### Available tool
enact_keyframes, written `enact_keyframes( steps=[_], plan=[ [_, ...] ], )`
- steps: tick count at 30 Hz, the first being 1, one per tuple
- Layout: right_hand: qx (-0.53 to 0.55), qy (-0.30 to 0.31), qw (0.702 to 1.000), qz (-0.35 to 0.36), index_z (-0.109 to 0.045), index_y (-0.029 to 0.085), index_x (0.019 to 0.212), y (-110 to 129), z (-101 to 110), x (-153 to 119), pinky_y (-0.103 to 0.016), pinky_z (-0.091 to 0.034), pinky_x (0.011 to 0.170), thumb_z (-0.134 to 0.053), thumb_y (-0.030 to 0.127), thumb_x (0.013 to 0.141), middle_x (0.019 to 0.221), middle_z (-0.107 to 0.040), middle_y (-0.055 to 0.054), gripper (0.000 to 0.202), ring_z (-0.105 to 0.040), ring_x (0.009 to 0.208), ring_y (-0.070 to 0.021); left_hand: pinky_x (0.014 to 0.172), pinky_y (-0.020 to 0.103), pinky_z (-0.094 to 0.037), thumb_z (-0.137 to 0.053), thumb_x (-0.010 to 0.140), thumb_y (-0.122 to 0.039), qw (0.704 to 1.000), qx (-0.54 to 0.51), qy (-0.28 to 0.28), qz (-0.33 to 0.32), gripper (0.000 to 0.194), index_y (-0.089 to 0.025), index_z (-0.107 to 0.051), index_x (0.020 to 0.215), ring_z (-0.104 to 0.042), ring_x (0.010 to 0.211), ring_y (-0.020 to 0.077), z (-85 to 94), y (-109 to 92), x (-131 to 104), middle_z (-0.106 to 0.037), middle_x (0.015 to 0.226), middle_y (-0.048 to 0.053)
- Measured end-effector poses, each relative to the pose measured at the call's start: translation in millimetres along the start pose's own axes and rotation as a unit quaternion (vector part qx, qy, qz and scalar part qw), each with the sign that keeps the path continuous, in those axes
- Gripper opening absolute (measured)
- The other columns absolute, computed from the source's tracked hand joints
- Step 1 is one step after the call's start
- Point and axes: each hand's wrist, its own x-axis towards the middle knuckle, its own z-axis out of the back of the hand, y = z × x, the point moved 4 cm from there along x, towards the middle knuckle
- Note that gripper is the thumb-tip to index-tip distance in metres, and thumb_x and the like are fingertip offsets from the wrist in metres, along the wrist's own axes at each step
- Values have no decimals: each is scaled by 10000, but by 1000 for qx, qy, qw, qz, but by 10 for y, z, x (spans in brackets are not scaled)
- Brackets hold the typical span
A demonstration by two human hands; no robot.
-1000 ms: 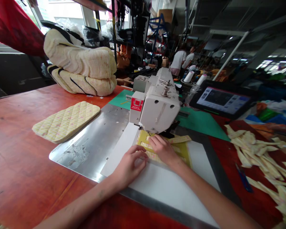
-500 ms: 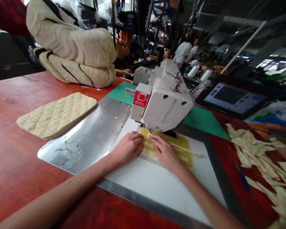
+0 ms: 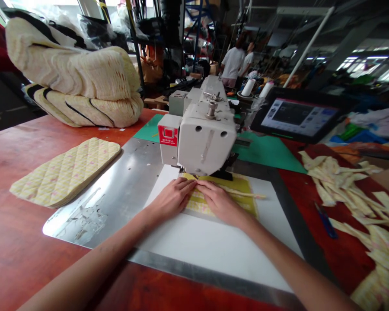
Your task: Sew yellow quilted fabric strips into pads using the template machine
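Note:
Beneath the head of a white sewing machine [image 3: 207,142], a yellow template [image 3: 251,203] lies on a white plate [image 3: 214,246]. A narrow yellow fabric strip [image 3: 243,192] runs across the template, its near end hidden under my fingers. My right hand [image 3: 220,201] has its fingers pressed together on that strip. From the other side my left hand [image 3: 172,198] meets it, fingertips touching the right ones at the strip's end. Both hands are closed and rest low, just in front of the needle area. Pale patterned fabric shows between them.
Quilted pads [image 3: 68,170] are stacked at left, with tall bundles of pads [image 3: 81,86] behind. Loose fabric strips [image 3: 337,181] and blue-handled snips [image 3: 326,222] lie at right. A tilted screen [image 3: 300,114] stands behind them. Two people [image 3: 235,62] are far back.
The view has shifted, so the scene sits further left. My left fingers have moved over to meet my right fingertips, covering the strip's end that showed before.

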Motion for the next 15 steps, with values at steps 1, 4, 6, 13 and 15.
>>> enact_keyframes(
  steps=[1, 4, 6, 13, 15],
  plan=[
    [4, -4, 1000, -1, -597, 207, 1388, -9, 8, -8, -293, -423, 1215, -361, 126, 1004, 1422, -514, -46, 458, -511, 1334, -107, 1050, 452, -495, -479, 941, -96, 1000, 12, -2, 6, 493, -85, -506, 1433, -546, 1218, 270, -11, -12, -5, -613, 1364, 157],
    [-9, -47, 999, -4, -648, 176, 1288, -16, 21, -37, -308, -469, 1154, -368, 150, 1011, 1318, -579, -70, 395, -554, 1253, -118, 1018, 446, -512, -488, 977, -136, 999, 41, -3, 22, 404, -113, -559, 1374, -559, 1188, 267, -36, -57, -11, -625, 1343, 147],
    [-38, -83, 996, -3, -665, 145, 1212, -1, 17, -61, -341, -492, 1106, -413, 191, 1008, 1236, -604, -96, 327, -561, 1206, -149, 1002, 442, -516, -488, 983, -143, 998, 53, -5, 27, 358, -133, -591, 1326, -573, 1164, 262, -39, -84, -5, -633, 1318, 141],
    [-55, -85, 995, -14, -665, 170, 1227, 17, 2, -141, -344, -484, 1113, -433, 222, 1011, 1263, -595, -83, 321, -554, 1218, -151, 953, 419, -522, -480, 985, -150, 997, 70, 5, 38, 307, -137, -613, 1262, -595, 1104, 257, -45, -92, 6, -643, 1232, 135],
    [-50, -79, 995, -20, -653, 178, 1271, 21, 17, -165, -336, -473, 1134, -415, 213, 1012, 1302, -584, -76, 354, -546, 1246, -145, 962, 426, -519, -475, 974, -131, 996, 76, 2, 36, 315, -129, -617, 1255, -595, 1116, 267, -56, -85, -11, -642, 1230, 136]
  ],
)
